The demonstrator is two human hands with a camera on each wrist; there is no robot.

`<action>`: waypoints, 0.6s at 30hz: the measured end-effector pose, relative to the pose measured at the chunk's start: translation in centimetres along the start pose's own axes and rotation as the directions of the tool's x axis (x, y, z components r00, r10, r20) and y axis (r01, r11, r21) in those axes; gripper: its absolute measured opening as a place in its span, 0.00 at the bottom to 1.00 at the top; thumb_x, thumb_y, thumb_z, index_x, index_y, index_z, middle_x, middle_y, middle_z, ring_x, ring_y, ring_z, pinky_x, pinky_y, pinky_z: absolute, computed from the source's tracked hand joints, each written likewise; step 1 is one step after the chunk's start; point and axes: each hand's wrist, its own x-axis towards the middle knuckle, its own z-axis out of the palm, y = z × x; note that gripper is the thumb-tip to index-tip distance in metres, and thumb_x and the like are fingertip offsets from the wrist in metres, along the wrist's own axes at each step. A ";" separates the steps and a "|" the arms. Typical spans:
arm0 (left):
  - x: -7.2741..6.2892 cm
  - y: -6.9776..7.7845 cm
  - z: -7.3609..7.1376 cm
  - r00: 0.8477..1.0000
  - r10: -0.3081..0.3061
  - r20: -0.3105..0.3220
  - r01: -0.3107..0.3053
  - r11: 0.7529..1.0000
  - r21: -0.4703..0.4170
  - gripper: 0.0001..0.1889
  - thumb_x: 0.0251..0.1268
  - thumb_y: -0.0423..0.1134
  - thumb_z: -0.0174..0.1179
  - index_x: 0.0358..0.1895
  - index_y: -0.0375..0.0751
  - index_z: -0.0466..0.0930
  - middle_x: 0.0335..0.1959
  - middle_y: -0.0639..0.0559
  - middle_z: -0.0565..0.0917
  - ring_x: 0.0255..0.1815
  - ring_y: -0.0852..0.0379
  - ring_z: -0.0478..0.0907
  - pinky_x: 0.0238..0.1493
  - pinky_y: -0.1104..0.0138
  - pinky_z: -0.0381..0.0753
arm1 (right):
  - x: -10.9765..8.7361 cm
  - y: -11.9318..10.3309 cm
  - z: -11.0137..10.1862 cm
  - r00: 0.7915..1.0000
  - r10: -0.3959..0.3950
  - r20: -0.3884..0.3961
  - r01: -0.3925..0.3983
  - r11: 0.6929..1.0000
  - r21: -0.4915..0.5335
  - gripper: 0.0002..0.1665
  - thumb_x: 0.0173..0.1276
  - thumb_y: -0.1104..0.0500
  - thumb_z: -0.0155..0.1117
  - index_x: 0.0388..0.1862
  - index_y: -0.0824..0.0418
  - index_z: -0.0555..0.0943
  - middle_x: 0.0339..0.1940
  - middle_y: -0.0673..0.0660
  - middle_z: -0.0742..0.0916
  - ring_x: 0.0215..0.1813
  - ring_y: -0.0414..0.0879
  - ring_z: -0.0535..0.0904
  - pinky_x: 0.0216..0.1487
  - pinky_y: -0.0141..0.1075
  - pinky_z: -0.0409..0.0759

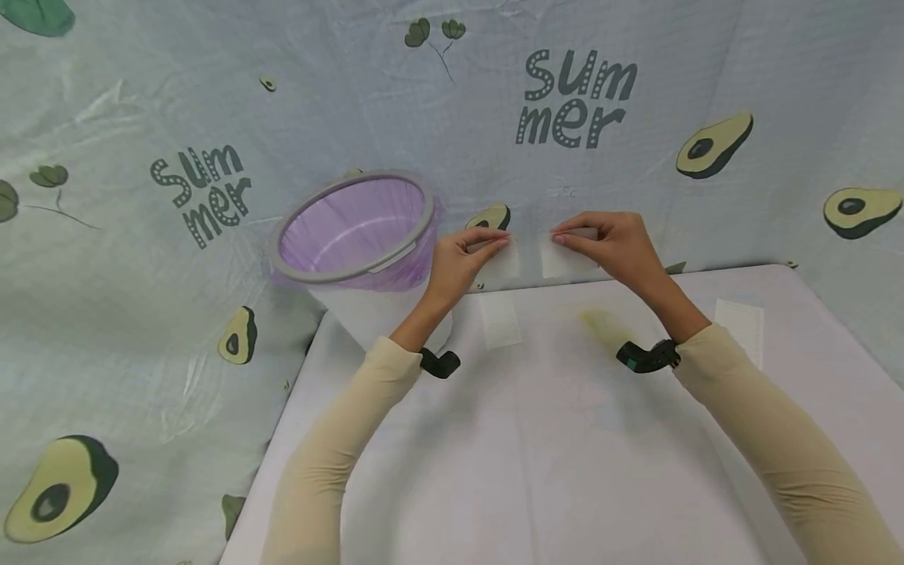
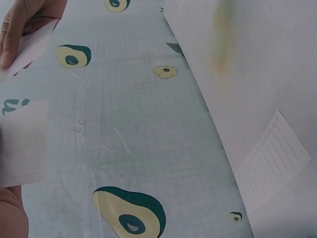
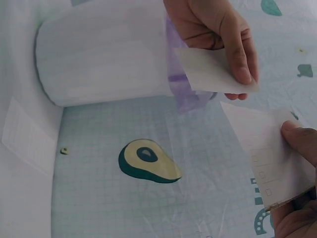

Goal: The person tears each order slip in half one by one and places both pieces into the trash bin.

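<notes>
white paper, two slips, both held up near the centre of the head view, just right of the bin. left hand (image 1: 455,267) pinching the left slip (image 1: 505,263) between thumb and fingers; right hand (image 1: 617,243) pinching the right slip (image 1: 559,263) the same way. slips apart, narrow gap, facing edges running up-down in the head frame, both hanging below the fingertips. full long axis of either: can't tell there, hands cover part. in the right wrist view the left slip's visible part runs left-right, tipped slightly down at right; the right slip slants from upper left to lower right, small printed boxes along its lower left edge.

ruled sheet (image 1: 501,322) lies on the worktop (image 1: 452,471) below the left slip, long axis up-down, slightly tilted. second sheet (image 1: 741,326) at right of frame, partly behind the right sleeve (image 1: 770,439). yellowish stain (image 1: 603,326) between them. white bin (image 1: 353,310) with purple liner (image 1: 346,224), upper left of centre. avocado-print backdrop (image 1: 318,102) behind.
</notes>
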 end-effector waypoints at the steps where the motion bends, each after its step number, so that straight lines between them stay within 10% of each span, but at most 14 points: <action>1: 0.0 0.2 -0.2 1.000 0.010 0.003 -0.010 1.000 0.011 0.08 0.66 0.32 0.69 0.45 0.34 0.90 0.43 0.44 0.90 0.51 0.56 0.85 0.49 0.66 0.84 | 0.1 -0.1 0.0 1.000 0.002 -0.002 -0.002 1.000 -0.002 0.08 0.67 0.58 0.74 0.43 0.57 0.92 0.36 0.56 0.92 0.16 0.39 0.61 0.19 0.34 0.59; 18: -0.2 4.9 -4.9 0.941 0.334 0.056 -0.338 0.926 0.170 0.06 0.61 0.25 0.70 0.40 0.31 0.91 0.38 0.41 0.91 0.41 0.49 0.89 0.42 0.69 0.84 | 3.7 -3.6 -0.5 0.998 -0.064 -0.004 0.064 0.998 -0.006 0.07 0.66 0.58 0.75 0.43 0.56 0.92 0.37 0.54 0.92 0.25 0.38 0.76 0.25 0.28 0.68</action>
